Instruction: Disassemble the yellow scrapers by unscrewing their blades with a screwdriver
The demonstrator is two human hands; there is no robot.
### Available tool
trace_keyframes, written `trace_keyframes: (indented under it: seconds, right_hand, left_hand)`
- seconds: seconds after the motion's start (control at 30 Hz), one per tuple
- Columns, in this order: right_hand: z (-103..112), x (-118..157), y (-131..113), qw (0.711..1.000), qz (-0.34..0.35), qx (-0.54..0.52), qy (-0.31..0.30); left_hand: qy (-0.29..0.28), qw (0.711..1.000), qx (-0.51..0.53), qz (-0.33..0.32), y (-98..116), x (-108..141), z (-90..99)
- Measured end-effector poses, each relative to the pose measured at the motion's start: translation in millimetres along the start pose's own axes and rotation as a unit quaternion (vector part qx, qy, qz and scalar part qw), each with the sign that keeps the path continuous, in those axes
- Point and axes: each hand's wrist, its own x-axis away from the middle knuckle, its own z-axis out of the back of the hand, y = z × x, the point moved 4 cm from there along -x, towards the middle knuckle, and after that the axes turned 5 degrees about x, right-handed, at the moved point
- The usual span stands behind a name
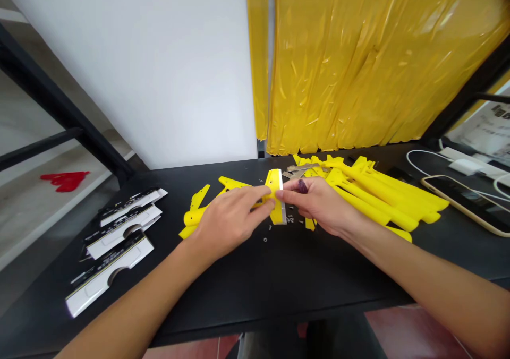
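Above the middle of the black table, a yellow scraper head with a straight metal blade along its right edge is held between both hands. My left hand grips it from the left, thumb and fingers closed on the yellow plastic. From the right, my right hand pinches the blade side, with a dark mark or ring on one finger. Below and beside the head lie several small screws and a nut. More yellow scraper parts lie partly hidden behind my left hand.
Right of centre is a pile of long yellow handles, with loose metal blades at its left. White-and-black printed cardboard sleeves lie at the left. A phone and white cables are at the right. A yellow plastic curtain hangs behind.
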Motion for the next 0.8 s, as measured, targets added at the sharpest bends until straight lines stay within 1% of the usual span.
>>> trace_keyframes:
  seconds: [0.07,0.13,0.17,0.2,0.23,0.3,0.33,0.37,0.43,0.53,0.8]
  right_hand:
    - [1,-2,1,1.0,0.012,0.026,0.013]
    - [2,-3,1,0.998,0.02,0.053,0.019]
    - [2,-3,1,0.997,0.025,0.067,0.019]
    - [2,-2,0,0.996,0.033,0.078,0.017]
    - [1,-1,-1,0.995,0.043,0.087,0.011]
    - [-2,1,-4,0.993,0.065,0.099,-0.006]
    - [-4,2,-5,0.992,0.073,0.103,-0.012]
    - [-5,3,-6,0.991,0.078,0.106,-0.017]
    - [-7,4,-8,0.99,0.08,0.113,-0.019]
    - [-8,4,-8,0.989,0.077,0.125,-0.022]
    - [-6,3,-4,0.989,0.07,0.12,-0.045]
  left_hand:
    - [-0.033,0.994,0.077,0.072,-5,0,-1.9]
    - [-0.026,0.971,0.173,0.162,-12,0,-3.1]
    - [-0.017,0.95,0.228,0.213,-15,0,-4.4]
    - [-0.014,0.921,0.286,0.263,-19,1,-6.6]
    - [-0.022,0.888,0.343,0.306,-21,2,-9.9]
    - [-0.072,0.821,0.436,0.361,-22,3,-17.1]
    - [-0.101,0.796,0.464,0.375,-21,3,-19.7]
    - [-0.124,0.78,0.479,0.383,-21,3,-21.2]
    - [-0.14,0.766,0.488,0.394,-20,3,-21.3]
    - [-0.134,0.758,0.496,0.401,-19,3,-20.4]
    - [-0.137,0.764,0.502,0.381,-18,3,-20.5]
